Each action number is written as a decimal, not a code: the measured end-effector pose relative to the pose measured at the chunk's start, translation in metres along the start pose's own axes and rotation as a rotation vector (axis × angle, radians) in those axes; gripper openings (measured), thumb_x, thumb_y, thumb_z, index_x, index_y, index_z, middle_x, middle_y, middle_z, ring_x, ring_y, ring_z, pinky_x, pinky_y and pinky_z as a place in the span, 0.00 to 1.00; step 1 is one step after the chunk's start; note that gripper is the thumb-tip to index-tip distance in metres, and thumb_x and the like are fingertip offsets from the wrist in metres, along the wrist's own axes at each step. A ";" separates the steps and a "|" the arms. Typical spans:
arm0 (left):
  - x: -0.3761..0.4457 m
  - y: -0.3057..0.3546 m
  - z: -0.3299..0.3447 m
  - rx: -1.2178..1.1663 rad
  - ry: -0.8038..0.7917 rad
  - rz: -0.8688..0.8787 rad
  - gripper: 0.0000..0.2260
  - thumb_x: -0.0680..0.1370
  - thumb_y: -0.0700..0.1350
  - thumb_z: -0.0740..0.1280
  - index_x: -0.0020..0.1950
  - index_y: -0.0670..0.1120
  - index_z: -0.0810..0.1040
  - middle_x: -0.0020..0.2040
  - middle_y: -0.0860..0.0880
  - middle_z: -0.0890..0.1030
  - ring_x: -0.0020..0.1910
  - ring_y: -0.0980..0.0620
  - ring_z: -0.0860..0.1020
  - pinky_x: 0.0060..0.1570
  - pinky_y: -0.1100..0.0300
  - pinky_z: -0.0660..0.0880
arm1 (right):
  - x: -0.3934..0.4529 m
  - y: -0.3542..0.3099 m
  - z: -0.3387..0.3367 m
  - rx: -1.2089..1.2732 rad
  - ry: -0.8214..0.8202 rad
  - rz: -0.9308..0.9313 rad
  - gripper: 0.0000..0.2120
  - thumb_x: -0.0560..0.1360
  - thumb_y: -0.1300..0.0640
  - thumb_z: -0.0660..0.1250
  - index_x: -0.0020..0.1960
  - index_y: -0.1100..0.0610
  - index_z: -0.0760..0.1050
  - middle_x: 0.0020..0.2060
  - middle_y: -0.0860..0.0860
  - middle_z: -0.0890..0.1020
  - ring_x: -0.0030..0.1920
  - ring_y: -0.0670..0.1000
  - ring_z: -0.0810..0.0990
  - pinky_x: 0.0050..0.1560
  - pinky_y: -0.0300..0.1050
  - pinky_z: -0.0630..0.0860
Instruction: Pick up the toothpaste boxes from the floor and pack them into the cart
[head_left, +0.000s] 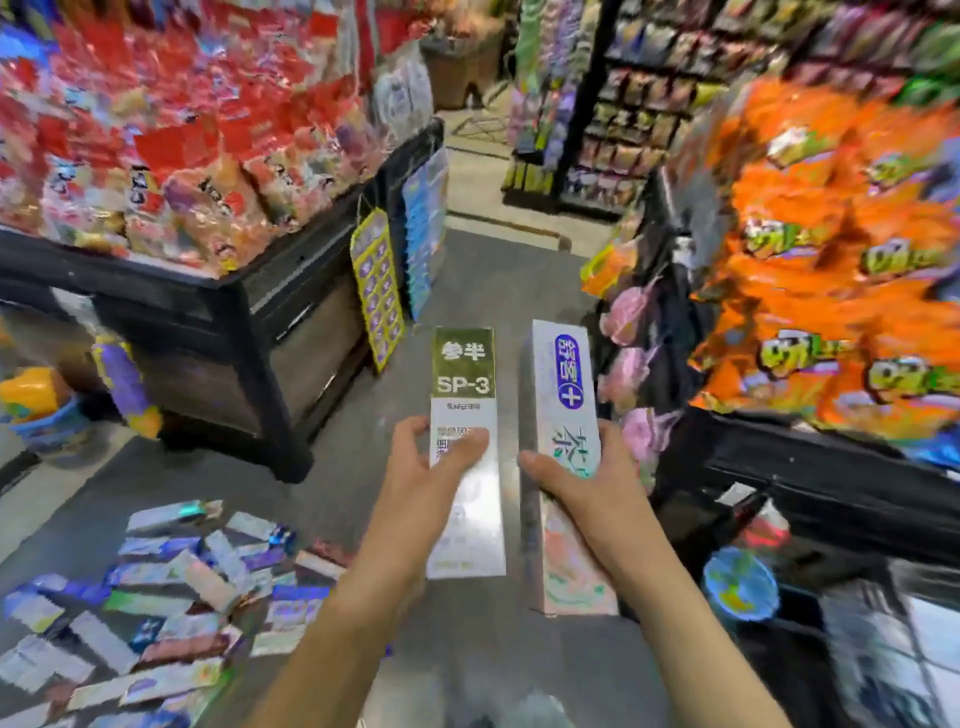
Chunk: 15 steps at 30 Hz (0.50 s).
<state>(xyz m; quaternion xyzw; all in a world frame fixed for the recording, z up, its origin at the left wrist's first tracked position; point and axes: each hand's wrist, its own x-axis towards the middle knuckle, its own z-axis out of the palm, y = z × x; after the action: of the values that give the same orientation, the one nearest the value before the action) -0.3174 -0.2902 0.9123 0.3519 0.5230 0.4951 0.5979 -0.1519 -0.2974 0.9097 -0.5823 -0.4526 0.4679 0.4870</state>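
A: What is being held by the hands?

B: A white box marked SP-3 (464, 447) is being gripped by the left hand (423, 480), thumb laid across its face, fingers curled round the far edge. A pale box with a purple label (563, 457) is being clasped by the right hand (582, 486) at mid-length. Both boxes are being carried upright, side by side, apart.

A: How are such cartons judged to handle?

B: They are judged light and stiff yet crushable; a mid-length grip across the narrow faces is being favoured.

A: And the remainder?

B: A heap of toothpaste boxes (171, 587) is lying on the floor (493, 280), lower left. The cart cannot be clearly identified. Snack shelves (156, 156) are flanking the aisle.
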 end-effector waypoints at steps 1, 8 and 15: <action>-0.001 -0.006 0.021 0.017 -0.059 -0.027 0.14 0.77 0.48 0.72 0.60 0.51 0.73 0.47 0.52 0.86 0.42 0.54 0.85 0.42 0.56 0.78 | -0.006 0.005 -0.023 0.010 0.046 0.003 0.26 0.71 0.59 0.79 0.63 0.54 0.70 0.52 0.46 0.85 0.50 0.45 0.85 0.49 0.42 0.81; -0.001 -0.065 0.197 0.223 -0.409 -0.073 0.14 0.77 0.50 0.72 0.60 0.55 0.73 0.52 0.51 0.85 0.45 0.51 0.85 0.42 0.54 0.78 | -0.046 0.053 -0.204 0.046 0.448 0.078 0.24 0.71 0.59 0.78 0.61 0.49 0.69 0.53 0.47 0.83 0.47 0.41 0.84 0.44 0.35 0.78; -0.028 -0.138 0.395 0.387 -0.773 -0.046 0.13 0.77 0.47 0.73 0.58 0.52 0.73 0.52 0.50 0.83 0.41 0.59 0.83 0.39 0.62 0.76 | -0.103 0.094 -0.368 0.079 0.880 0.138 0.26 0.71 0.57 0.79 0.63 0.52 0.69 0.52 0.45 0.82 0.46 0.39 0.82 0.45 0.34 0.78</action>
<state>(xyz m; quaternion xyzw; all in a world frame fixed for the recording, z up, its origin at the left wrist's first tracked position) 0.0989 -0.3145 0.8719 0.6053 0.3517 0.2061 0.6837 0.2014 -0.4629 0.8593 -0.7358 -0.1438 0.2240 0.6227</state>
